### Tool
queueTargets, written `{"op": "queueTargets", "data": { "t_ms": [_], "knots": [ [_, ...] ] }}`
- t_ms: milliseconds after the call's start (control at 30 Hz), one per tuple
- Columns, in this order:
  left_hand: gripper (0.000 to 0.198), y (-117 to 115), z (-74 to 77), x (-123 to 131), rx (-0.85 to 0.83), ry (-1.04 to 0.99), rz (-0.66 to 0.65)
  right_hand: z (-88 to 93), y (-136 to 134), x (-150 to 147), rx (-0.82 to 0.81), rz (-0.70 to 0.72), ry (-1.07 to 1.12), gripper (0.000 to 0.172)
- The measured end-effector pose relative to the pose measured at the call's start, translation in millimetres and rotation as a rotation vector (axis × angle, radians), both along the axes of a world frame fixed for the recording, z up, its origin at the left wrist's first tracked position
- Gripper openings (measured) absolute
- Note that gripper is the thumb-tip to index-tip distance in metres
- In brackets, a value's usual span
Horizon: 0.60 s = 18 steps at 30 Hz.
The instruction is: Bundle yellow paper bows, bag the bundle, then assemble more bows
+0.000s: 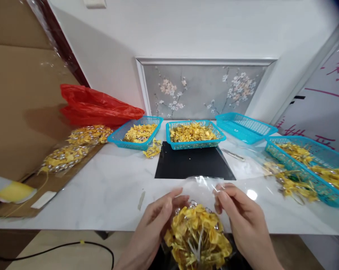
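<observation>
At the near edge of the table (pixel 102 195), the left hand (pixel 155 221) and right hand (pixel 242 219) each pinched a side of the clear bag (pixel 203 184), fingers closed on its film, apparently keeping the bundle of yellow ribbon pieces (pixel 197 238) gathered between them, just nearer than the black mat (pixel 194 164).

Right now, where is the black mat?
In the head view, the black mat lies centrally, right before the middle blue basket, just beyond the clear bag.
</observation>
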<state>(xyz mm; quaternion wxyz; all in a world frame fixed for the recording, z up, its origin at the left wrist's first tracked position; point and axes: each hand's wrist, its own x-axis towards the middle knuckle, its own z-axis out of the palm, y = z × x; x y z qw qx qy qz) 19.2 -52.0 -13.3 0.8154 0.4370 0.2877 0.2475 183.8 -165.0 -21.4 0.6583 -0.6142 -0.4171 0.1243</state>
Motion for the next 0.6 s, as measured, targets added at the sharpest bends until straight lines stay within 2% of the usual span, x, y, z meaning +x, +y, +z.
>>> {"op": "queueTargets", "data": {
  "t_ms": [133,233,333,367,433,467,600],
  "knots": [
    [0.043,0.7,12.8,-2.8,0.194,-0.105,0.006,19.8,-3.5,-0.8,0.17,-0.078,-0.235,0.018],
    [0.041,9.6,24.6,-0.3,0.305,-0.13,0.051,29.2,7.2,12.1,0.124,-0.106,-0.271,0.015],
    [0.04,16.4,32.0,8.7,0.354,-0.16,0.039,36.9,13.6,23.7,0.089,-0.163,-0.34,0.008],
    [0.04,17.4,32.9,12.1,0.372,-0.159,0.029,41.1,12.5,25.4,0.107,-0.215,-0.402,0.01],
    [0.04,17.6,32.7,17.9,0.414,-0.141,0.028,53.8,6.5,25.2,0.148,-0.283,-0.582,0.025],
    [0.04,17.1,32.1,20.0,0.438,-0.136,0.026,62.3,3.1,23.8,0.148,-0.266,-0.69,0.03],
    [0.041,13.7,29.5,22.9,0.52,-0.149,0.015,99.2,0.3,17.3,-0.015,0.064,-1.091,0.029]
  ]
}}
